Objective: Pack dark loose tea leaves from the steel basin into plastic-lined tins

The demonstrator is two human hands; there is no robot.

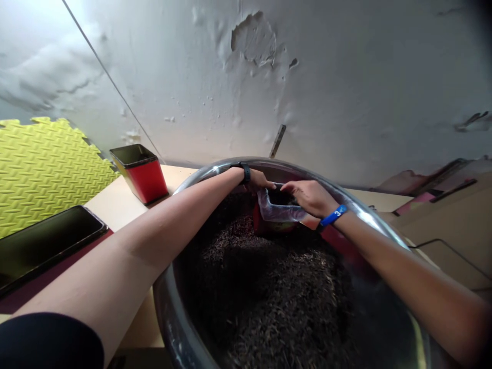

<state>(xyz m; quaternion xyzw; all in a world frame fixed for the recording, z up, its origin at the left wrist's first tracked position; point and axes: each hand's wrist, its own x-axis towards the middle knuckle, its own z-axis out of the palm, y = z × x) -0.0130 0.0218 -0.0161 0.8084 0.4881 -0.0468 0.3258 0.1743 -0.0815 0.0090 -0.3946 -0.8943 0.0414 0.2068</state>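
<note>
"How does the grip stand?"

"The left hand and right hand are both closed on the mouth of a plastic bag, fingertips near each other at its far edge. Some fingers are hidden."

"Where is the bag?"

"Inside the metal basin, toward its far side, among dark, tea-like flakes."

"How would it handle?"

"Soft and floppy, I'd judge, perhaps a little slippery, with a clear upper edge that could fold inward. I can't tell its weight. I'd hold it by opposite sides of the mouth."

"Any writing?"

"The red lower part has greenish print, too blurred to read. The blue wristband on the right wrist carries a white mark resembling a 3. I see no legible brand."

"And farther out?"

"Left of the basin, on the desk, are a red tin and a longer rectangular tin. A yellow foam mat lies beyond them; peeling wall rises behind the basin."
</note>
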